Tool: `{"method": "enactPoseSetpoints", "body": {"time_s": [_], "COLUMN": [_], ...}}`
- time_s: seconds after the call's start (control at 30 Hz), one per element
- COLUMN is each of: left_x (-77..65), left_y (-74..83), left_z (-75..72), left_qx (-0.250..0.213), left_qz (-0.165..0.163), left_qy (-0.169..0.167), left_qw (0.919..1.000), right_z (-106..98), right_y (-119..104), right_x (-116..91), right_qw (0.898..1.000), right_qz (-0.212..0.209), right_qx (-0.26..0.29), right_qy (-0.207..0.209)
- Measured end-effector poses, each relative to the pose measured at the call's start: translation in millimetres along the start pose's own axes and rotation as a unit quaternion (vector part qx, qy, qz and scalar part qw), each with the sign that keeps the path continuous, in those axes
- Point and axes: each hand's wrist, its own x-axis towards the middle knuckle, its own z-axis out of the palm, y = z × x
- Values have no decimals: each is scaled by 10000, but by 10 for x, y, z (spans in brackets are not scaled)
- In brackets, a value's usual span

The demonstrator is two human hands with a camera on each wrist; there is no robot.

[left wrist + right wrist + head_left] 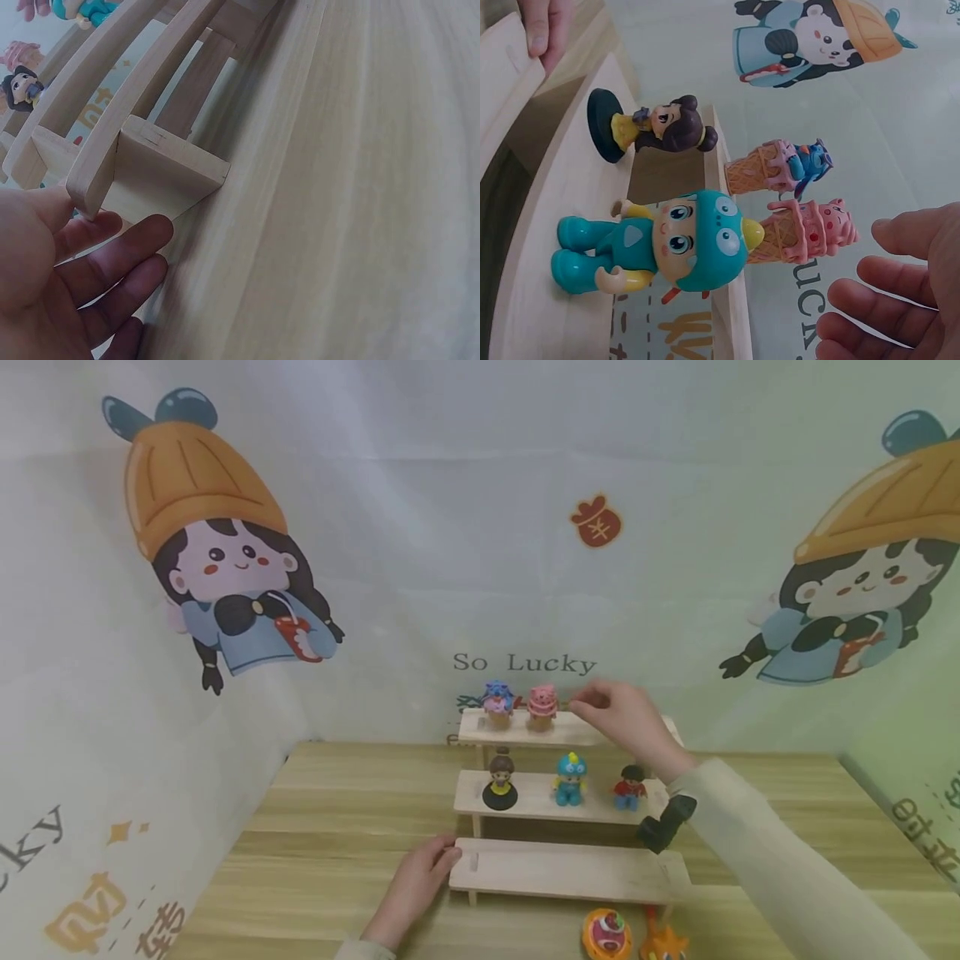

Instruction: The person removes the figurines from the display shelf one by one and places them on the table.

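Note:
A wooden tiered shelf (555, 868) stands on the table; my left hand (416, 885) holds the left end of its lowest board between thumb and fingers. Up at the top tier, my right hand (622, 714) hovers just right of a pink ice-cream-cone figurine (542, 706), its fingers apart from it and holding nothing. Beside that cone stands a blue-topped ice-cream-cone figurine (498, 703). Along the middle tier are a bun-haired doll on a black base (501, 781), a teal-suited figurine (679, 240) and a figurine in a red top (630, 787).
In front of the shelf lie a round orange toy (607, 933) and an orange spiky toy (663, 943), cut off by the frame's lower edge. A printed cloth backdrop (420, 543) rises close behind the top tier. A black wrist strap (667, 822) hangs near the middle tier's right end.

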Motion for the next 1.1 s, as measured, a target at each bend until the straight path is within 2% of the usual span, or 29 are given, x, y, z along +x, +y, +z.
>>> {"method": "enactPoseSetpoints", "body": {"time_s": [0.2,0.47,0.7,1.1], "left_x": [11,-6,-43,-29], "left_y": [-10,-11,-20,9], "left_z": [-1,-5,12,13], "left_qx": [-27,-4,-19,-16], "left_qz": [-75,-53,-18,30], "left_qy": [-30,21,0,66], "left_qw": [10000,10000,10000,10000], "right_z": [30,100,210,284], "right_y": [-45,-139,-156,-119], "right_x": [126,262,285,313], "right_qw": [10000,9998,9989,9967], "right_qz": [-11,-29,206,311], "right_qx": [7,120,249,708], "right_qy": [86,-141,-329,-257]}}
